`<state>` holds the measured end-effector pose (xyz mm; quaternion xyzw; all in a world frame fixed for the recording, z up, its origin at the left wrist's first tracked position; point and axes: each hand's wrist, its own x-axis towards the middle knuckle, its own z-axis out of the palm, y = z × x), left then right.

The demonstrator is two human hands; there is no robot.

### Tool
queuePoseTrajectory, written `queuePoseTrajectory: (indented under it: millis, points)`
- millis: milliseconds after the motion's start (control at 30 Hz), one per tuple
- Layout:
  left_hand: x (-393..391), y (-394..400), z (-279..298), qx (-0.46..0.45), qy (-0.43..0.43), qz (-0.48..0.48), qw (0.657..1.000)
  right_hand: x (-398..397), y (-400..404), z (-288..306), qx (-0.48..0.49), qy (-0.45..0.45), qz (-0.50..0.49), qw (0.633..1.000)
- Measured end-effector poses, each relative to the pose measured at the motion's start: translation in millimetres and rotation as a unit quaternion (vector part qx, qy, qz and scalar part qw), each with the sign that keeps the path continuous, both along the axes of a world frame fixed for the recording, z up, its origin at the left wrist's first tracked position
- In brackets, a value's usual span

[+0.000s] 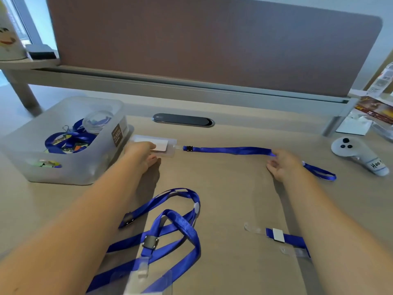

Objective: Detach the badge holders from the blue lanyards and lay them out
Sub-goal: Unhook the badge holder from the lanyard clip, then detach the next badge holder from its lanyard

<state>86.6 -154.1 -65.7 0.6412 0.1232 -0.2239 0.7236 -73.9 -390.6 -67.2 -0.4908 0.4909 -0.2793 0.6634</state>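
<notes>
A clear badge holder (pixel 164 143) with a white card lies on the desk beside the plastic box, still clipped to a blue lanyard (pixel 231 150) stretched straight to the right. My left hand (pixel 141 153) presses on the holder's left end. My right hand (pixel 284 165) pinches the lanyard near its far end; the loop trails out behind it. Nearer me, two more blue lanyards (pixel 180 224) lie tangled, one clipped to a clear holder (pixel 146 279) at the bottom edge. Another lanyard end (pixel 287 237) with clear straps lies under my right forearm.
A translucent plastic box (pixel 63 141) at the left holds more blue lanyards and a small round container. A white controller (pixel 357 152) lies at the right. A dark cable grommet (pixel 184 120) sits by the brown divider panel. Packages are stacked at the far right.
</notes>
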Motion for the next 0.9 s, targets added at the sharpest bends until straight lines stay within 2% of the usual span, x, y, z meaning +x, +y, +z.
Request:
queuePoseTrajectory:
  millis: [100, 167, 267, 333, 433, 567, 700, 800, 900]
  points:
    - [-15, 22, 11, 0.116, -0.064, -0.074, 0.988, -5, 29, 10, -0.063, 0.062, 0.059, 0.994]
    - [-29, 42, 19, 0.19, -0.14, -0.135, 0.962, -8, 50, 15, -0.131, 0.103, 0.102, 0.981]
    - [-50, 80, 29, 0.322, -0.287, -0.222, 0.874, -14, 96, 28, -0.238, 0.13, 0.186, 0.944]
    - [-63, 105, 31, 0.388, -0.329, -0.27, 0.817, -20, 127, 33, -0.305, 0.155, 0.251, 0.906]
    - [-79, 138, 23, 0.461, -0.328, -0.318, 0.761, -32, 171, 32, -0.388, 0.224, 0.332, 0.83]
    - [-90, 172, 5, 0.512, -0.303, -0.372, 0.713, -43, 211, 25, -0.444, 0.298, 0.36, 0.765]
    - [-96, 188, -6, 0.549, -0.323, -0.391, 0.664, -49, 230, 17, -0.46, 0.314, 0.354, 0.752]
    - [-98, 191, -7, 0.555, -0.337, -0.374, 0.662, -52, 241, 14, -0.474, 0.306, 0.35, 0.747]
    - [-100, 194, -2, 0.588, -0.302, -0.366, 0.655, -52, 249, 13, -0.479, 0.304, 0.355, 0.743]
